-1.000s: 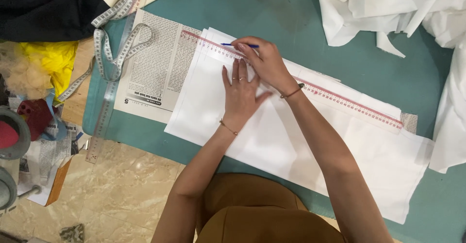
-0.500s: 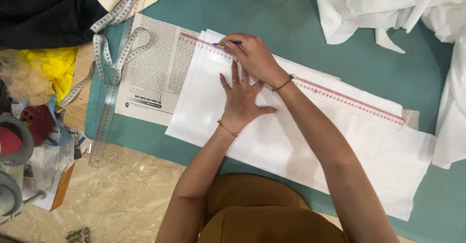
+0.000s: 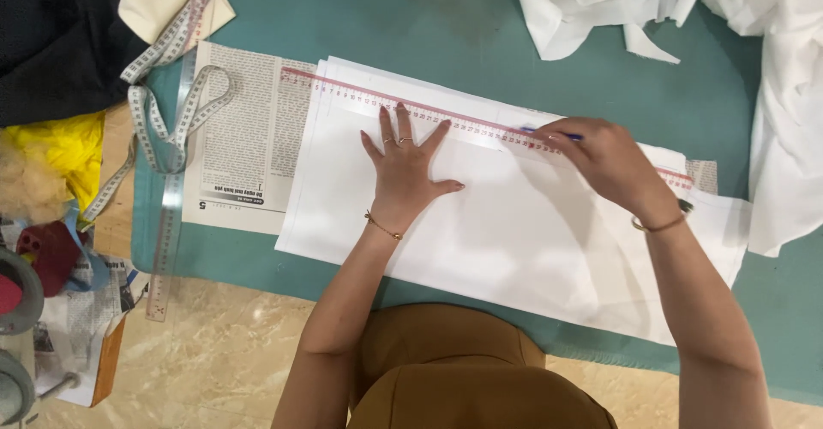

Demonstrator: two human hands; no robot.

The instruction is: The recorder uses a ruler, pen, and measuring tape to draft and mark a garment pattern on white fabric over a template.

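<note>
Left hand [image 3: 405, 165] presses flat, fingers spread, on the ruler [image 3: 446, 120], which runs long across the white sheet [image 3: 514, 232], slanting down to the right. Right hand [image 3: 610, 162], fingers closed on a blue pen [image 3: 549, 134], tip at the ruler's edge.

Blue pen [image 3: 549, 134]: mostly hidden inside right hand [image 3: 613, 165]; grip unclear. Long clear ruler with red scale [image 3: 463, 126]: stretch covered by left hand [image 3: 407, 165] fingertips and the right hand. White fabric heap [image 3: 771, 69], black cloth [image 3: 51, 52]: cut off by frame edges. Newspaper sheet [image 3: 244, 138]: partly beneath white paper sheets [image 3: 514, 223].
</note>
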